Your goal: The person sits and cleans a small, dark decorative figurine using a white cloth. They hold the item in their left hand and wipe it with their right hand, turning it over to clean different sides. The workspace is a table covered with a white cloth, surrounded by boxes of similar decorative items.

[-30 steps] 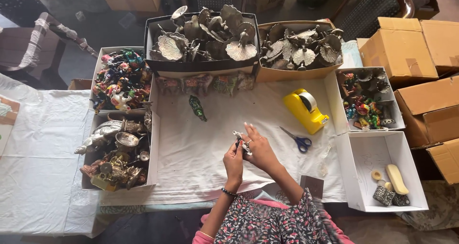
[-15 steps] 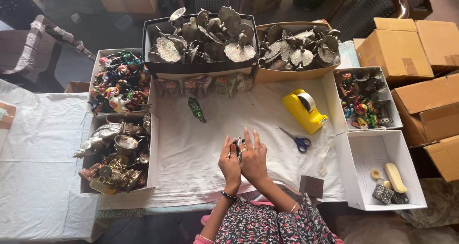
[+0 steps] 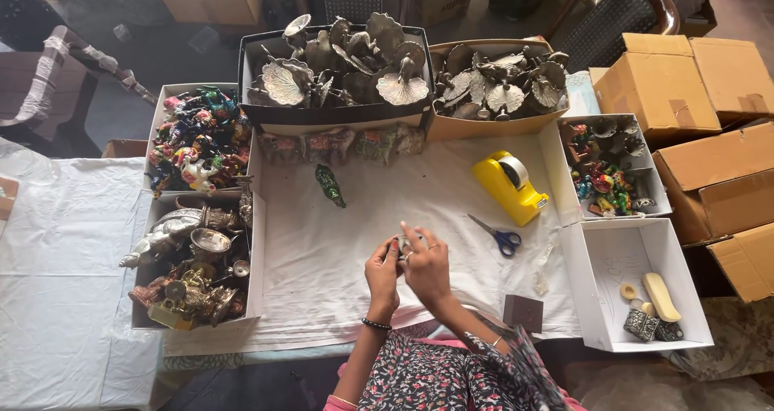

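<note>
Hands, left (image 3: pixel 382 276) and right (image 3: pixel 427 266), both close their grip on a small metal piece (image 3: pixel 403 246), its axis hidden.

white trays (image 3: pixel 613 254): 4 | scissors (image 3: pixel 495 235): 1 | tape dispenser (image 3: pixel 509 187): 1 | hands (image 3: pixel 426 267): 2

Hands (image 3: pixel 407 267) together at table (image 3: pixel 339 250) front centre; scissors (image 3: pixel 496 235) and tape dispenser (image 3: pixel 509 187) right of them; figurine boxes (image 3: pixel 197 141) left, metal-leaf boxes (image 3: pixel 334 68) behind.
</note>
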